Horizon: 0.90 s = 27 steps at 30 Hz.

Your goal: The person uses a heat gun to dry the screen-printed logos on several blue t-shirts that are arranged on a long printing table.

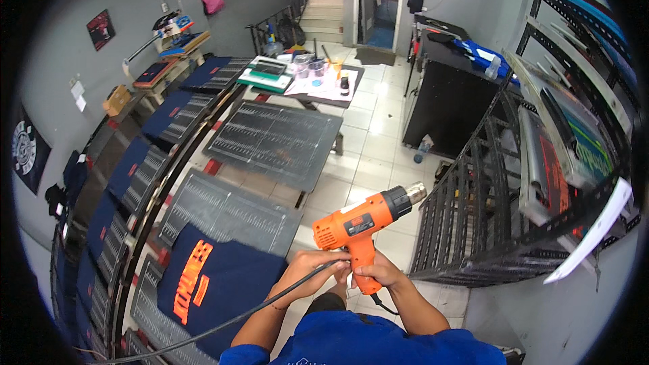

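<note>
An orange heat gun (362, 220) with a black collar and metal nozzle is held up in front of me, its nozzle aimed to the upper right. My right hand (380, 274) is wrapped around its handle. Beside the handle, my left hand (312, 272) has its fingers closed at the black power cord (270, 302), which runs off to the lower left; some of its fingertips are hidden behind the gun. A dark navy shirt (226, 284) with bright orange lettering lies on a board to the left of my left hand.
Flat grey printing boards (274, 142) stand in a row on the left, with more navy shirts (127, 165) on a rack beyond. A cluttered small table (345, 98) is ahead. Black metal shelving (466, 209) with screen frames lines the right. A bottle (423, 149) stands on the tiled floor.
</note>
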Available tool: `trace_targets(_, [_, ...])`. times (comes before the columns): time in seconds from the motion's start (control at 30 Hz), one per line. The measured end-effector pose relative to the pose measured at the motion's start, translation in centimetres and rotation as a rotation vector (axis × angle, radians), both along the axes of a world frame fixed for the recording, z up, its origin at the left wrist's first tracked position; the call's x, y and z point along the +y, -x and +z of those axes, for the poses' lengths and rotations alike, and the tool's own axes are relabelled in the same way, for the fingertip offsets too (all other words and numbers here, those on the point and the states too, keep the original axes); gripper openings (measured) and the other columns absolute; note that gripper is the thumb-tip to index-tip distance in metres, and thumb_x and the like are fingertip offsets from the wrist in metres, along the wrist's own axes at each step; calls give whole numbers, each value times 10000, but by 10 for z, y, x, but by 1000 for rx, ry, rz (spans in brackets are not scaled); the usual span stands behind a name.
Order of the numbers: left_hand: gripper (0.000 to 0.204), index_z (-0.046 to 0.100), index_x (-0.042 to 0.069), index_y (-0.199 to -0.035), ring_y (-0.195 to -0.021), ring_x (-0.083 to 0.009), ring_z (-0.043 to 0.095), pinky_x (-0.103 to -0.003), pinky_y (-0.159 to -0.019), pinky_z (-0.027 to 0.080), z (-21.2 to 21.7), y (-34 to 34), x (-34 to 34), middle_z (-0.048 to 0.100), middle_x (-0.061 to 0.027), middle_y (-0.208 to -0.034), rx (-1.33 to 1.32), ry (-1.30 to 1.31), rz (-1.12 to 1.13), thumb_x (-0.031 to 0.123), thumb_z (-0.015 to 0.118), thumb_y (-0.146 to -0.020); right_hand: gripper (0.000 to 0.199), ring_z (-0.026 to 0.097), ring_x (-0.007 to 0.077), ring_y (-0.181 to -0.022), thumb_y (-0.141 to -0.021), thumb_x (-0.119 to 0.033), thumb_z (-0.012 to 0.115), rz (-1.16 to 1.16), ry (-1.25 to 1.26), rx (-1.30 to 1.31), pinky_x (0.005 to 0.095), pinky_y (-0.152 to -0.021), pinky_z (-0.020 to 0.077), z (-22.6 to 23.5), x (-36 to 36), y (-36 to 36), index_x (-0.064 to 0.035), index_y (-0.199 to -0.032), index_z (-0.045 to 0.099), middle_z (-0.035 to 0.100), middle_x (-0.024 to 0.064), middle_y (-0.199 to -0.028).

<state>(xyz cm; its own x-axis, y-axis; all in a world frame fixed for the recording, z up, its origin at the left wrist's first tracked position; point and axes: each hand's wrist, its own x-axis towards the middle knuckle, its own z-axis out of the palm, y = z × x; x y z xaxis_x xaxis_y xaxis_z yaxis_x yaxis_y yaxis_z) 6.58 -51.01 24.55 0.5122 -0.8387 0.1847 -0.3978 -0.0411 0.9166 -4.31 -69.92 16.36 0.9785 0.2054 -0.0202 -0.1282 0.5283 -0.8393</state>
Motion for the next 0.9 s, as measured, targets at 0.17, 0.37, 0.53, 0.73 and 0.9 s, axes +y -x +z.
trace_targets(0.17, [237, 706, 9, -1116, -848, -230, 718, -313, -754, 551, 6, -96, -144, 733, -159, -979, 11, 183, 10, 58, 654, -890, 436, 661, 217, -772, -857, -132, 664, -285, 83, -66, 347, -681, 556, 27, -138, -91, 12, -1231, 491, 646, 123, -1015])
trace_targets(0.37, [366, 601, 7, -1279, -894, -210, 687, -350, -848, 542, 27, -247, -249, 702, -144, -1060, 2, 216, 145, 113, 634, -930, 421, 616, 180, -698, -824, -68, 652, -566, 274, -120, 324, -614, 515, 103, -323, -224, -12, -1191, 452, 582, 84, -904])
trace_targets(0.53, [339, 574, 26, -1163, -819, -139, 606, -268, -750, 514, 74, -430, -195, 638, -60, -972, 66, 942, 590, 328, 499, -1029, 444, 618, 181, -690, -823, -63, 639, -677, 269, -189, 325, -612, 522, 146, -478, -340, -13, -1214, 436, 582, 94, -890])
trace_targets(0.73, [662, 367, -75, -1420, -1039, -267, 437, -429, -936, 375, 131, -572, -153, 486, -167, -1315, 49, 1326, 8, 463, 296, -1041, 439, 609, 170, -662, -829, -127, 641, -571, 178, -343, 312, -587, 505, 176, -652, -496, -18, -1211, 455, 578, 92, -893])
trace_targets(0.9, [1145, 208, -74, -1498, -1415, -412, 269, -574, -1169, 192, 174, -603, -133, 261, -252, -1551, -330, 1240, 44, 848, 44, -838, 346, 608, 156, -674, -833, -151, 631, -485, 319, -391, 303, -590, 498, 222, -766, -647, -37, -1125, 484, 575, 79, -889])
